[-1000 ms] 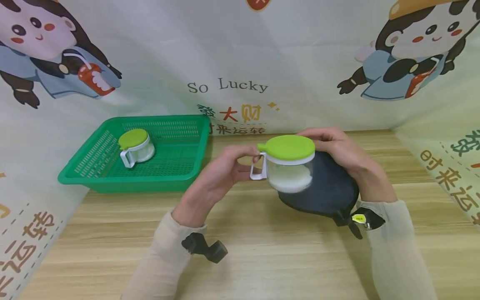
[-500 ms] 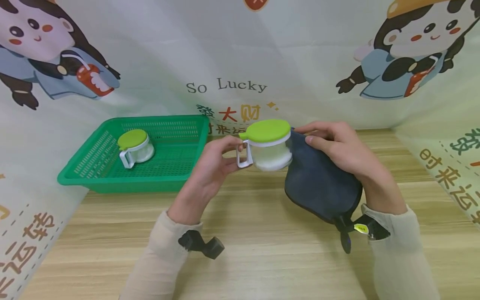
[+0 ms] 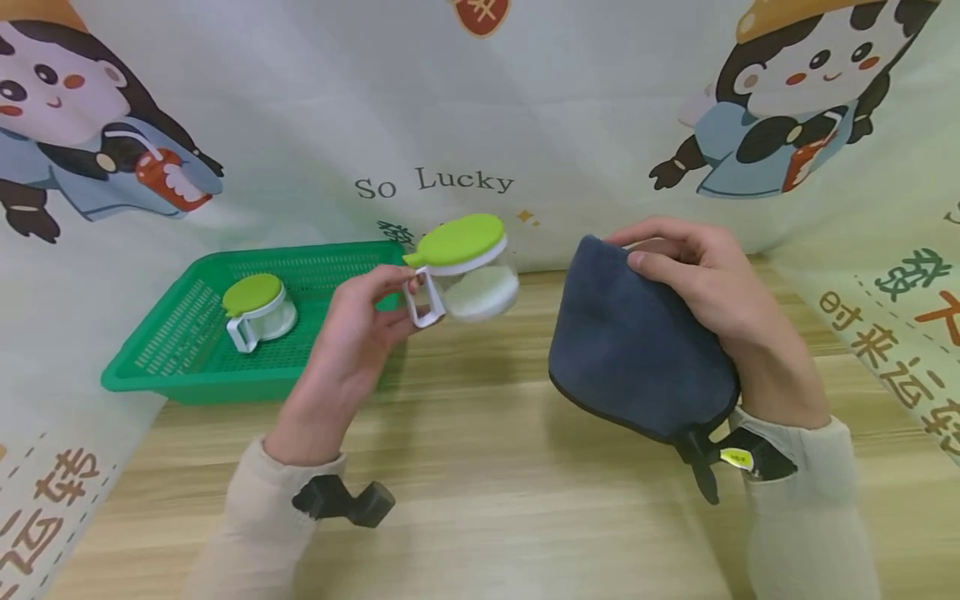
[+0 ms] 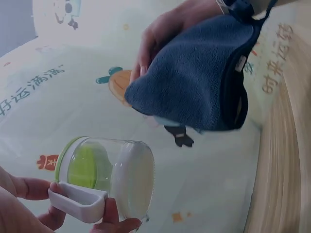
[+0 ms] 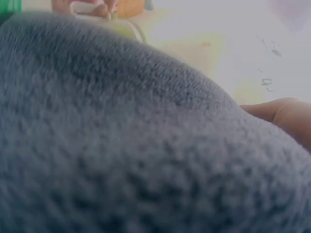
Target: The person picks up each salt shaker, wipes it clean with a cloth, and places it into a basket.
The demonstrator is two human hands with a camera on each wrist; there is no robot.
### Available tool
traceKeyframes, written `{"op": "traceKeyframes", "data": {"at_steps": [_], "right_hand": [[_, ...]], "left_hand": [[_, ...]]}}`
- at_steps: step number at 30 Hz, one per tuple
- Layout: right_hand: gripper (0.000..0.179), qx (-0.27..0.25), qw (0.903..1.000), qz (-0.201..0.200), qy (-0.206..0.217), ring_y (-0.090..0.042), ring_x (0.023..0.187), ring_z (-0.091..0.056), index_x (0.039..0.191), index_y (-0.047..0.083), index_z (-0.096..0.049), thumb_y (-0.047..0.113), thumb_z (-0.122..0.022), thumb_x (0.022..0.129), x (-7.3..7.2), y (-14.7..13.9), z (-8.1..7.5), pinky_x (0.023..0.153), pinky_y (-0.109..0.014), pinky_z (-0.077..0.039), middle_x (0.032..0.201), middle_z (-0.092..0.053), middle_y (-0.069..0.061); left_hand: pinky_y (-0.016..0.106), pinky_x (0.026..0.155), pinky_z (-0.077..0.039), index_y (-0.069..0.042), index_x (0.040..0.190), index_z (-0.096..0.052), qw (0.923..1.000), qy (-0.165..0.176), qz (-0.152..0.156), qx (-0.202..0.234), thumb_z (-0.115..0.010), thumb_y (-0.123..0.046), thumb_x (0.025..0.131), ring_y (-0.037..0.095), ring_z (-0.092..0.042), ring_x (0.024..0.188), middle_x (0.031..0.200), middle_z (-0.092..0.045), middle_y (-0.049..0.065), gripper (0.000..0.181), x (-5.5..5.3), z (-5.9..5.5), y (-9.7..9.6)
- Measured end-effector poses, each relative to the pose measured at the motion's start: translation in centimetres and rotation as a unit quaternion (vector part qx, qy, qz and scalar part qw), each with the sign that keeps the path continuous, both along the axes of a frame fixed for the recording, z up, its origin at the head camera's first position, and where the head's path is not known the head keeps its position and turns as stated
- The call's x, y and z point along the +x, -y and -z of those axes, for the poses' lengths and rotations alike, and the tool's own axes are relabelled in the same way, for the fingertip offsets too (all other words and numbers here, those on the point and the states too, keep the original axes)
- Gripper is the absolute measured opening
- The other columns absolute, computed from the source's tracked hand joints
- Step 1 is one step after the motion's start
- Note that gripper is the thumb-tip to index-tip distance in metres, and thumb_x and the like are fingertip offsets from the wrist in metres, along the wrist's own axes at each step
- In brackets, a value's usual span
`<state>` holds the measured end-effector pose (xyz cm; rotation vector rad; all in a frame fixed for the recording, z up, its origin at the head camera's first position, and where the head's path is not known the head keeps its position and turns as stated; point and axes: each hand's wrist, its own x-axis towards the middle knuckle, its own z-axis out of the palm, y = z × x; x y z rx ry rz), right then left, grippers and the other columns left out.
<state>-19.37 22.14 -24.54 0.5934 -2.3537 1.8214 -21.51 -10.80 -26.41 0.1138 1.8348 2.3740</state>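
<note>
My left hand (image 3: 352, 333) pinches the white handle of a clear seasoning jar (image 3: 480, 287) with a green lid, held tilted in the air. White, powder-like contents gather at the jar's bottom. In the left wrist view the jar (image 4: 112, 174) lies sideways, with fingers at both ends of its handle. My right hand (image 3: 705, 283) grips the upper edge of a dark blue-grey cleaning cloth (image 3: 637, 350), which hangs down with a black edging and a loop at its lower corner. The cloth (image 5: 146, 131) fills most of the right wrist view. Jar and cloth are apart.
A green plastic basket (image 3: 262, 388) stands at the back left of the wooden table (image 3: 480, 492). Inside it sits a second green-lidded jar (image 3: 262, 308). A printed cloth backdrop (image 3: 570, 133) rises behind the table and at both sides.
My left hand has carried the jar left and up, away from the cloth and towards the basket, tilting it. The cloth was behind the jar and now hangs separately from my right hand.
</note>
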Motion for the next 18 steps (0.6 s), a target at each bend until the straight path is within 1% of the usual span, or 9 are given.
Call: {"op": "traceKeyframes", "data": {"at_steps": [4, 5, 8, 9, 11, 13, 15, 16, 18], "right_hand": [[0.025, -0.017, 0.9998, 0.007, 0.01, -0.015, 0.077, -0.069, 0.118, 0.011, -0.067, 0.013, -0.059, 0.095, 0.0, -0.5, 0.1, 0.065, -0.024, -0.056, 0.093, -0.073, 0.003], [0.025, -0.019, 0.9997, 0.008, 0.012, -0.015, 0.077, -0.069, 0.118, 0.011, -0.067, 0.014, -0.06, 0.095, 0.0, -0.6, 0.1, 0.065, -0.024, -0.056, 0.093, -0.073, 0.003], [0.025, -0.011, 0.9997, 0.018, 0.013, -0.015, 0.076, -0.069, 0.118, 0.012, -0.067, 0.016, -0.06, 0.095, 0.0, -0.7, 0.0, 0.065, -0.023, -0.055, 0.094, -0.073, 0.003], [0.025, -0.009, 0.9997, 0.018, 0.013, -0.015, 0.076, -0.069, 0.118, 0.012, -0.067, 0.016, -0.06, 0.095, -0.1, -0.7, 0.0, 0.065, -0.024, -0.055, 0.094, -0.073, 0.003], [0.025, -0.006, 0.9998, 0.017, 0.012, -0.015, 0.076, -0.069, 0.118, 0.012, -0.067, 0.015, -0.06, 0.095, -0.1, -0.5, -0.1, 0.064, -0.024, -0.055, 0.093, -0.073, 0.002], [0.025, -0.003, 0.9998, 0.017, 0.013, -0.016, 0.076, -0.069, 0.119, 0.012, -0.067, 0.016, -0.06, 0.095, -0.2, -0.4, -0.1, 0.064, -0.024, -0.055, 0.093, -0.073, 0.002], [0.025, -0.003, 0.9998, 0.014, 0.014, -0.015, 0.076, -0.069, 0.119, 0.012, -0.067, 0.015, -0.06, 0.095, -0.3, -0.2, -0.1, 0.064, -0.024, -0.055, 0.093, -0.073, 0.002], [0.025, -0.006, 0.9998, 0.011, 0.014, -0.015, 0.076, -0.069, 0.118, 0.011, -0.067, 0.015, -0.06, 0.095, -0.3, -0.2, 0.0, 0.064, -0.024, -0.055, 0.093, -0.073, 0.003], [0.025, -0.012, 0.9998, 0.007, 0.015, -0.014, 0.076, -0.069, 0.118, 0.011, -0.067, 0.015, -0.061, 0.095, -0.4, 0.0, 0.1, 0.065, -0.023, -0.055, 0.093, -0.073, 0.003]], "left_hand": [[0.031, 0.085, -0.057, -0.008, 0.077, -0.058, 0.999, -0.001, -0.025, -0.036, -0.056, -0.022, 0.096, 0.025, -0.067, 0.078, 0.116, -0.045, 0.007, 0.024, -0.5, -1.2, 2.4], [0.03, 0.086, -0.057, -0.008, 0.077, -0.058, 0.9983, -0.001, -0.034, -0.047, -0.056, -0.023, 0.096, 0.025, -0.068, 0.079, 0.118, -0.044, 0.007, 0.025, -0.7, -1.5, 3.0], [0.028, 0.085, -0.057, -0.008, 0.083, -0.058, 0.9957, 0.014, -0.062, -0.067, -0.058, -0.027, 0.096, 0.024, -0.068, 0.084, 0.119, -0.042, 0.006, 0.023, -1.7, -2.2, 5.2], [0.027, 0.086, -0.056, -0.008, 0.087, -0.058, 0.9943, 0.022, -0.069, -0.078, -0.058, -0.03, 0.096, 0.024, -0.067, 0.089, 0.12, -0.041, 0.005, 0.024, -2.1, -2.3, 5.9], [0.026, 0.09, -0.055, -0.01, 0.103, -0.058, 0.992, 0.044, -0.076, -0.091, -0.057, -0.032, 0.096, 0.022, -0.061, 0.101, 0.12, -0.04, 0.002, 0.024, -3.2, -2.2, 7.5], [0.029, 0.095, -0.052, -0.013, 0.123, -0.051, 0.9885, 0.073, -0.077, -0.108, -0.055, -0.034, 0.097, 0.022, -0.051, 0.113, 0.121, -0.039, 0.0, 0.033, -4.4, -2.0, 8.9], [0.033, 0.101, -0.049, -0.018, 0.141, -0.038, 0.9825, 0.099, -0.069, -0.142, -0.051, -0.034, 0.099, 0.024, -0.039, 0.125, 0.134, -0.035, 0.004, 0.047, -5.8, -1.7, 10.1], [0.036, 0.103, -0.047, -0.019, 0.145, -0.033, 0.9793, 0.111, -0.066, -0.156, -0.049, -0.033, 0.099, 0.024, -0.034, 0.128, 0.14, -0.032, 0.006, 0.051, -6.5, -1.5, 10.6], [0.04, 0.104, -0.046, -0.016, 0.148, -0.029, 0.9715, 0.128, -0.061, -0.19, -0.047, -0.03, 0.1, 0.026, -0.031, 0.131, 0.149, -0.024, 0.009, 0.053, -7.8, -0.9, 11.6]]}}
